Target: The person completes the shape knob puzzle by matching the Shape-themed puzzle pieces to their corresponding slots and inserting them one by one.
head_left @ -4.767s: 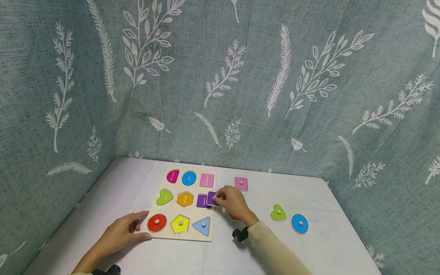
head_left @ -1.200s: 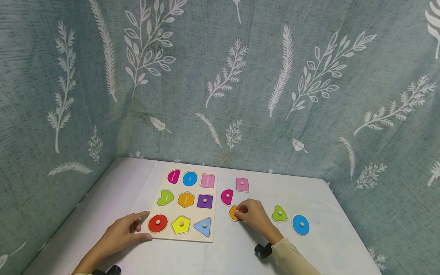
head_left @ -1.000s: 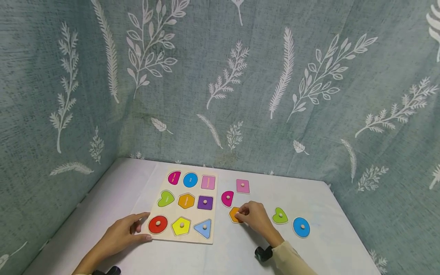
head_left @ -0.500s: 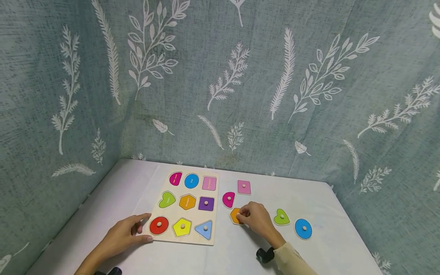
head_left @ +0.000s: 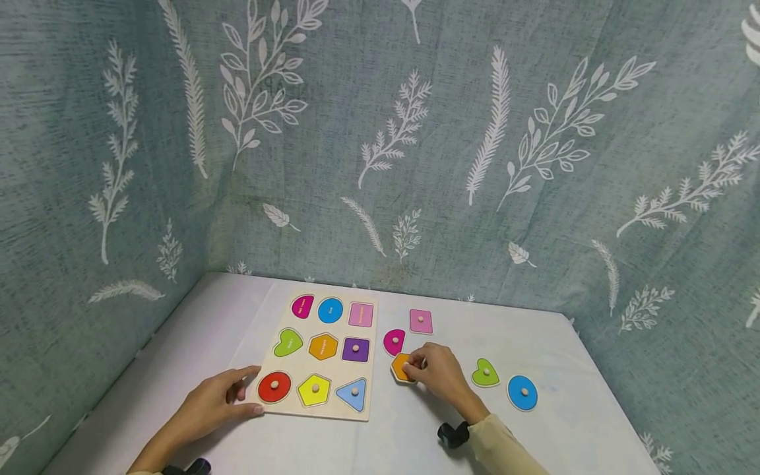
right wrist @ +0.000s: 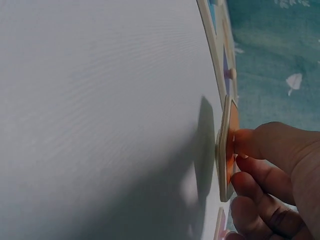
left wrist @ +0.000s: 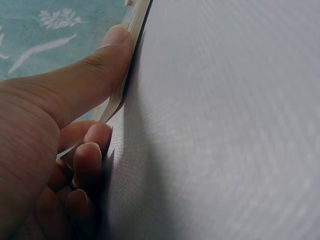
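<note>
My right hand (head_left: 442, 373) pinches an orange hexagon puzzle piece (head_left: 399, 369) by its knob. In the right wrist view the piece (right wrist: 227, 150) is tilted up, its shadow falling apart from it on the white surface. My left hand (head_left: 212, 402) holds the near-left corner of the wooden shape puzzle board (head_left: 285, 410), thumb along the near edge and forefinger at the left edge. Seated in the board are a red circle (head_left: 274, 387), a yellow pentagon (head_left: 314, 390), a blue triangle (head_left: 353, 394) and a purple square (head_left: 355, 349). The hexagon recess (head_left: 323, 346) lies bare in the middle.
Right of the board lie a magenta half-round piece (head_left: 394, 342), a pink rectangle piece (head_left: 421, 321), a green heart piece (head_left: 485, 373) and a blue oval piece (head_left: 522, 393). A leaf-patterned curtain (head_left: 380, 145) stands behind the white table (head_left: 564, 369).
The purple square, earlier in my right hand, now sits in its recess. That hand moved right to the orange hexagon, took its knob and lifted it slightly leftward. My left hand stays at the board.
</note>
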A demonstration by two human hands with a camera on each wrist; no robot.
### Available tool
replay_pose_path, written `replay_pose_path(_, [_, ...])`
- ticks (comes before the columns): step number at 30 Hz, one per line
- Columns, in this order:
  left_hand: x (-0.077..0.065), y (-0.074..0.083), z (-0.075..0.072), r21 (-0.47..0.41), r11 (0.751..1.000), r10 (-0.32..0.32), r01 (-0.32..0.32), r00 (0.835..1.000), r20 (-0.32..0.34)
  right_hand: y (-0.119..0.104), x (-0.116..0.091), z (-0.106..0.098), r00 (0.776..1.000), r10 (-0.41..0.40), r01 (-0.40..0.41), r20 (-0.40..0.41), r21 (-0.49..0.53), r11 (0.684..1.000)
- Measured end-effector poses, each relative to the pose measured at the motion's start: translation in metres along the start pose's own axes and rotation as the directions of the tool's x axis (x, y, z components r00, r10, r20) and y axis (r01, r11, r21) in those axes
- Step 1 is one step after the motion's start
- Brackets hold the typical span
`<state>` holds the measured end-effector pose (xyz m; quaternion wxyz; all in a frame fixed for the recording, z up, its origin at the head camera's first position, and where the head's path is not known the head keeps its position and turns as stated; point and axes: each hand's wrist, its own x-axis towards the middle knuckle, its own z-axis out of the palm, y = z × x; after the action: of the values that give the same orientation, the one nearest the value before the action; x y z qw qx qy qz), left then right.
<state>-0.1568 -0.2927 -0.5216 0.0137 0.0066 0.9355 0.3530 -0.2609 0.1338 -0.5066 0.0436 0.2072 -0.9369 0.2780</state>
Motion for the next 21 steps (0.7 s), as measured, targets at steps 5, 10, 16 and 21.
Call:
replay_pose_path(5, [-0.001, 0.0, 0.0, -0.004, 1.0, 0.001, -0.001, 1.0, 0.0, -0.005, 0.002, 0.002, 1.0, -0.029, 0.029, 0.003, 0.003, 1.0])
replay_pose_path(10, [-0.001, -0.001, 0.001, 0.012, 1.0, 0.005, -0.005, 1.0, -0.005, -0.009, 0.004, 0.003, 0.999, -0.046, 0.046, 0.001, 0.009, 0.999])
replay_pose_path(16, [-0.001, -0.001, 0.001, 0.017, 1.0, 0.006, -0.006, 1.0, -0.004, -0.013, 0.007, 0.005, 0.999, -0.049, 0.048, 0.015, 0.018, 0.999])
replay_pose_path(21, [0.0, 0.001, 0.001, 0.009, 1.0, -0.007, 0.007, 1.0, -0.006, -0.018, 0.01, 0.006, 0.998, -0.058, 0.058, 0.011, -0.004, 0.998])
